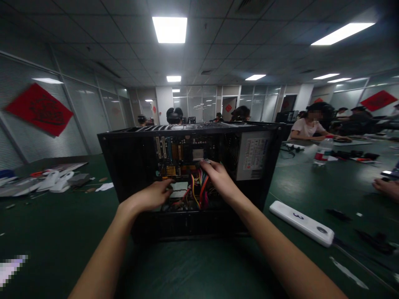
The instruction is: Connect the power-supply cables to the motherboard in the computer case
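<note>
An open black computer case [131, 162] lies on its side on the dark green table [199, 270], its motherboard [181, 155] and power supply [254, 155] exposed. My right hand [220, 178] reaches inside over the bundle of coloured cables [199, 189], fingertips curled at a small part near the board's middle; what they pinch is too small to make out. My left hand [152, 196] rests low in the case, fingers pointing at a white component [178, 189] beside the cables.
A white power strip [301, 223] lies to the right of the case. Papers and white bits [52, 180] clutter the far left. A water bottle [321, 154] stands at the right. Several people sit at tables behind, and another person's hand [386, 187] shows at the right edge.
</note>
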`<state>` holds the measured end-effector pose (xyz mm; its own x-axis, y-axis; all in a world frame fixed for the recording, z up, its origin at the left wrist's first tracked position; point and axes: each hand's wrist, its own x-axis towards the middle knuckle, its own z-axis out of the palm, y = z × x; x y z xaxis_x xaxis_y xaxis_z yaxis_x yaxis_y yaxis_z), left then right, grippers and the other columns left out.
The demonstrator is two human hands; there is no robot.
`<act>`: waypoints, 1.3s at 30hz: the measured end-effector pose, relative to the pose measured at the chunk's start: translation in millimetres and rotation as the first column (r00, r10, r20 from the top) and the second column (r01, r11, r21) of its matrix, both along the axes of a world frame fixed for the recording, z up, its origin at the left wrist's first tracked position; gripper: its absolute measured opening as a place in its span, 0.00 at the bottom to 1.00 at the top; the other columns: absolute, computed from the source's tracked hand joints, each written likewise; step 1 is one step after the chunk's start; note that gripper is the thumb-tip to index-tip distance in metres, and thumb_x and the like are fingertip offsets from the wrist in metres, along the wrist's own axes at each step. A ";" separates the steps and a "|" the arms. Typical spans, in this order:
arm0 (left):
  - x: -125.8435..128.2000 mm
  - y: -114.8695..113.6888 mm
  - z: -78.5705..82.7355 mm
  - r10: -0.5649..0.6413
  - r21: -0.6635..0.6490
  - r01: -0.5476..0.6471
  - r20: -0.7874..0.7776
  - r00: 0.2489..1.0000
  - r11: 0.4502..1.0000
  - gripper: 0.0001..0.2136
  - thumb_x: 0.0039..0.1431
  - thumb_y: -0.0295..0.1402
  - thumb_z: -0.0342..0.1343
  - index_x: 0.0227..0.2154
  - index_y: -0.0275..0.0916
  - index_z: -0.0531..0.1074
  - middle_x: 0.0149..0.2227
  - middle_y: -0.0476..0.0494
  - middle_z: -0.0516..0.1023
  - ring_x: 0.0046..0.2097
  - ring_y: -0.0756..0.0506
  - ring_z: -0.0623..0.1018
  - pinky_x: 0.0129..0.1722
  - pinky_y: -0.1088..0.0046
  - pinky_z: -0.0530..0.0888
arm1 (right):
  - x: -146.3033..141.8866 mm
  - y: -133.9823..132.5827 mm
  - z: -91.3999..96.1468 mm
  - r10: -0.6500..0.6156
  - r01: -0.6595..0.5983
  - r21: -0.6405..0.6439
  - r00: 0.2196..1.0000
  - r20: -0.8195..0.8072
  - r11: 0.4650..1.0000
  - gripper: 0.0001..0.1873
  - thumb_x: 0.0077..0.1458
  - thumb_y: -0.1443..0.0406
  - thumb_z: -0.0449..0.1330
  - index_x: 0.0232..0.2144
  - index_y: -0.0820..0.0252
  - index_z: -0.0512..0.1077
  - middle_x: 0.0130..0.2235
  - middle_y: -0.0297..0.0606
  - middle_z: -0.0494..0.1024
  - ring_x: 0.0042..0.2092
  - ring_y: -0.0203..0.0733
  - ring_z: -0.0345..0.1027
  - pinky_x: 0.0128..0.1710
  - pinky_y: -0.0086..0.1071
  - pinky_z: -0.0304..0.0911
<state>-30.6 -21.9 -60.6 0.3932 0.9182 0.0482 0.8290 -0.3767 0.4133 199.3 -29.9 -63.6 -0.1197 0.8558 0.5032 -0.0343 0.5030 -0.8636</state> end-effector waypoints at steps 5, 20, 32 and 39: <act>18.1 -44.3 35.9 -0.270 -0.073 0.311 0.341 0.900 0.947 0.24 0.66 0.43 0.49 0.62 0.41 0.63 0.60 0.43 0.71 0.58 0.43 0.72 0.60 0.67 0.66 | 0.5 -6.6 4.4 -0.042 0.040 0.028 0.998 0.057 0.999 0.22 0.58 0.48 0.55 0.29 0.61 0.70 0.32 0.36 0.77 0.36 0.43 0.70 0.40 0.33 0.64; 13.3 -38.2 30.1 -0.200 -0.003 0.200 0.054 0.978 0.980 0.16 0.62 0.36 0.50 0.49 0.41 0.76 0.49 0.45 0.79 0.49 0.42 0.77 0.49 0.71 0.72 | 18.0 -28.8 26.6 0.153 -0.157 -0.053 0.986 -0.060 0.986 0.25 0.57 0.47 0.59 0.41 0.63 0.68 0.32 0.41 0.80 0.23 0.37 0.72 0.23 0.30 0.69; 22.0 -8.6 -10.3 -0.211 -0.056 0.207 -0.088 0.973 0.977 0.15 0.60 0.38 0.52 0.45 0.40 0.79 0.47 0.41 0.80 0.49 0.39 0.78 0.53 0.67 0.70 | 36.1 -51.5 46.4 0.080 -0.075 0.045 0.989 -0.126 0.996 0.23 0.56 0.45 0.59 0.33 0.59 0.67 0.24 0.32 0.73 0.18 0.32 0.63 0.16 0.26 0.60; 37.2 -20.4 7.3 -0.358 0.148 0.334 0.188 0.915 0.931 0.22 0.63 0.36 0.53 0.60 0.41 0.67 0.63 0.42 0.67 0.64 0.40 0.65 0.66 0.61 0.57 | 29.5 -46.1 38.9 0.137 -0.134 0.032 0.987 -0.083 0.990 0.24 0.56 0.45 0.59 0.35 0.60 0.70 0.28 0.36 0.76 0.25 0.36 0.70 0.24 0.29 0.68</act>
<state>6.5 -42.3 -53.3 0.6551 0.7106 0.2568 0.5382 -0.6774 0.5015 228.8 -76.0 -24.7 -0.1896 0.8209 0.5387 -0.1763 0.5112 -0.8412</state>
